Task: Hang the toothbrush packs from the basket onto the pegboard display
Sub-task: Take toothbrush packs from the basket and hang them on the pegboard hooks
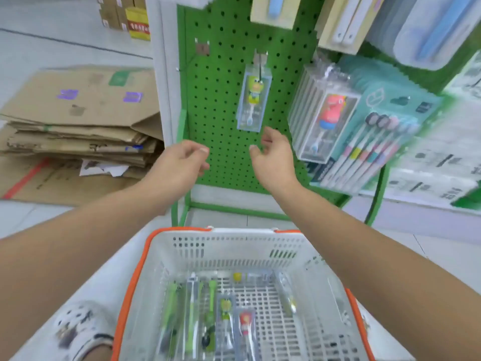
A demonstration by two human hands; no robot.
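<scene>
A clear toothbrush pack with a green cartoon figure (251, 100) hangs from a hook on the green pegboard (218, 82). Just below it, my left hand (179, 162) and my right hand (273, 157) hover in front of the board with loosely curled fingers, holding nothing. Below, a white basket with an orange rim (234, 246) holds several toothbrush packs: green ones (192, 308) on the left, a green-figure pack (226, 311) and a red-figure pack (246, 327) near the middle.
An empty hook (202, 46) sits upper left on the pegboard. To the right hang a row of pink-figure packs (322, 118) and multi-brush packs (369, 142). Flattened cardboard (78, 113) is stacked on the floor at left. A shoe (78, 327) shows lower left.
</scene>
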